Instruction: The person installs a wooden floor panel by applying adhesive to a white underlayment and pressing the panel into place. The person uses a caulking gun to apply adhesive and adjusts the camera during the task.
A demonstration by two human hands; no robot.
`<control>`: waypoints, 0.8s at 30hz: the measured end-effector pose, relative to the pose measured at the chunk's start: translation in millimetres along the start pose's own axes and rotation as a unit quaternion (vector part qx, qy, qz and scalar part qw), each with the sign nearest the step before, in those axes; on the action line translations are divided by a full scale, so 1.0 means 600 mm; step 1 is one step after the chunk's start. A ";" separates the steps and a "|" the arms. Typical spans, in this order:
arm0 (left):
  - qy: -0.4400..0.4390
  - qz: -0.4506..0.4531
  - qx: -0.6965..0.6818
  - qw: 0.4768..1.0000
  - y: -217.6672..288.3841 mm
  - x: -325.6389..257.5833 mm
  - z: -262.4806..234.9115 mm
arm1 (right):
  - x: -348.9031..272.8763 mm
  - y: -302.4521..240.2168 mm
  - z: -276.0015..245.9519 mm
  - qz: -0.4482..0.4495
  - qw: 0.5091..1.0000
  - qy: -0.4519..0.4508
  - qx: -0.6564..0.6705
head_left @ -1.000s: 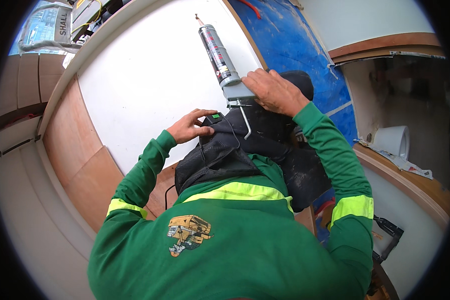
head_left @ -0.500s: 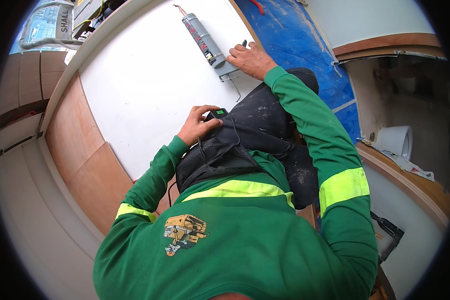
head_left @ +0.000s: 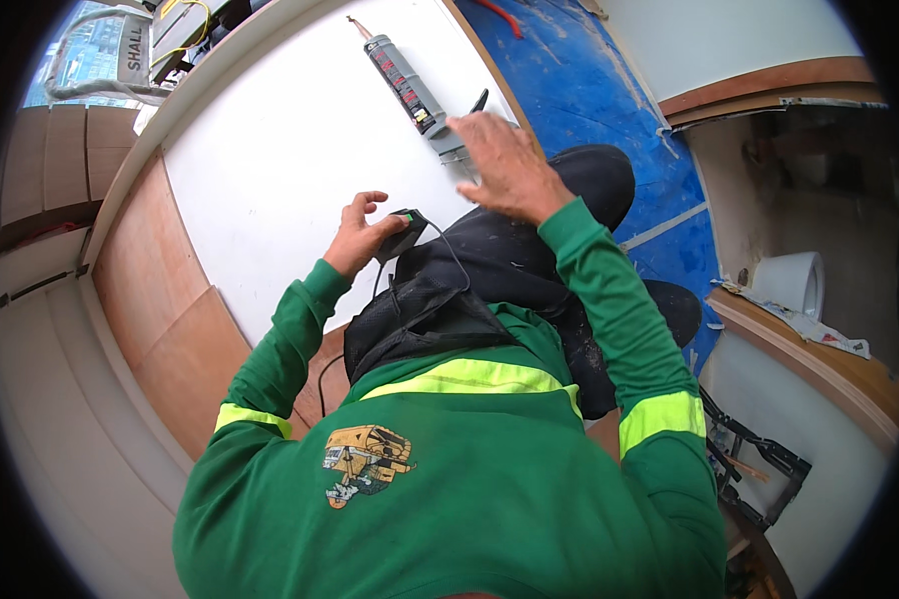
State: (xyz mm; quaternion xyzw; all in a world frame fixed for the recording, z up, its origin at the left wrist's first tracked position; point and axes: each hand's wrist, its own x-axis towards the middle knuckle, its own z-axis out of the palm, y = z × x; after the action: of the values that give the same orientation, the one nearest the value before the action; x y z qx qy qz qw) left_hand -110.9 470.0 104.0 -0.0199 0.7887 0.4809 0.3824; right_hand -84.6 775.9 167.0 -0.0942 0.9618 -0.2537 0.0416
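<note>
My left hand (head_left: 358, 236) grips a small black device with a green button (head_left: 402, 232), a black cable trailing from it. A grey caulking gun with its sealant tube (head_left: 408, 90) lies flat on the white panel (head_left: 290, 170), nozzle pointing away. Just over the gun's handle end hovers my right hand (head_left: 501, 168), fingers spread, holding nothing. Green sleeves with yellow reflective bands cover both arms. My dark trousers and black shoe (head_left: 589, 180) rest between the arms.
Blue floor covering (head_left: 589, 90) lies right of the white panel. Brown wooden boards (head_left: 160, 319) sit to the left. A white round container (head_left: 794, 285) and a wooden ledge (head_left: 819, 349) stand at the right. A black metal frame (head_left: 754, 469) is at lower right.
My right hand carried the caulking gun away from me, laid it on the white panel and let go; it has since drawn back with fingers spread. The left hand stayed on the black device.
</note>
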 end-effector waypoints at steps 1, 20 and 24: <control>0.007 0.018 0.017 1.000 0.019 -0.010 -0.011 | -0.015 -0.023 -0.002 -0.020 0.999 -0.005 0.039; -0.121 0.326 0.195 0.917 0.333 -0.271 0.063 | -0.254 -0.222 -0.177 -0.037 0.990 0.093 0.098; -0.209 0.272 0.179 0.922 0.345 -0.291 0.062 | -0.320 -0.226 -0.144 0.002 0.978 0.115 0.173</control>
State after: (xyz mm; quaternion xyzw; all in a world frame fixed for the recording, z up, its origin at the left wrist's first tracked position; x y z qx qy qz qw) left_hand -48.2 550.9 357.4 0.3647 0.7389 0.4105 0.3905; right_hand 113.8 740.5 315.7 -0.0544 0.9018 -0.4254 -0.0528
